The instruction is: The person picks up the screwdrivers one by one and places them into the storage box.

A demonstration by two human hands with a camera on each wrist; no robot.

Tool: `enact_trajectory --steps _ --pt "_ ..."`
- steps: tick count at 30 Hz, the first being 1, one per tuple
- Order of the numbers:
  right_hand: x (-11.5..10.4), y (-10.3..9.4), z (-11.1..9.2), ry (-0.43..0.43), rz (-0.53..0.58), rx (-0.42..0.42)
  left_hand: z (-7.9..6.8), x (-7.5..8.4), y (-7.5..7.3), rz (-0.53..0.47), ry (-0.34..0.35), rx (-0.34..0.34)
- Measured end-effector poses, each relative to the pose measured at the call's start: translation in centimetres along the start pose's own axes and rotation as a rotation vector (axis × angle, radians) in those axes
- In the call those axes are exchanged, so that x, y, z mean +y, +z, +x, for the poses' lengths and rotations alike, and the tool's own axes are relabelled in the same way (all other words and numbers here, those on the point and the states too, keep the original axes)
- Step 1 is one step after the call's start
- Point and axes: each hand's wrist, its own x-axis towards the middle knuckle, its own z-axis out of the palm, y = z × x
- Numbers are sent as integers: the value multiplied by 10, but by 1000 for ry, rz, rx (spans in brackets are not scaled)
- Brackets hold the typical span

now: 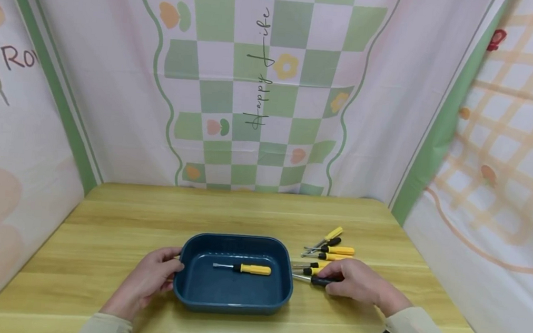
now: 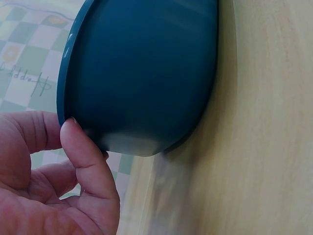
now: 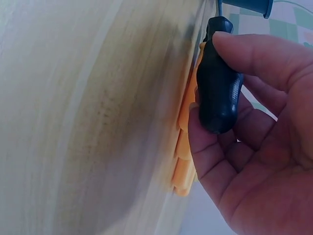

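Observation:
A dark blue rectangular tray stands on the wooden table, and one yellow-handled screwdriver lies inside it, blade to the left. My left hand pinches the tray's left rim between thumb and fingers; in the left wrist view the thumb lies against the tray's outer wall. To the right of the tray, my right hand grips a black-handled screwdriver by its handle, its shaft pointing at the tray. Yellow screwdriver handles show just beyond that hand.
Several more screwdrivers lie right of the tray, among them a yellow one at the back, a black one and a yellow one. A patterned curtain rises behind the table's back edge, with more cloth at both sides.

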Motion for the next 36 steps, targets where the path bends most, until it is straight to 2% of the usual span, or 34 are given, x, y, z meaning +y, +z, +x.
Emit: enact_trajectory --steps 16,22,30,36 --pt "-1 -5 4 26 -6 25 -1 1 0 4 -6 1" --pt "0 -6 4 13 -31 75 -1 1 1 5 -4 7" --pt "-4 -11 5 -18 5 121 0 1 1 9 1 10" --pt "-7 -15 7 8 16 136 0 1 1 19 -7 15"
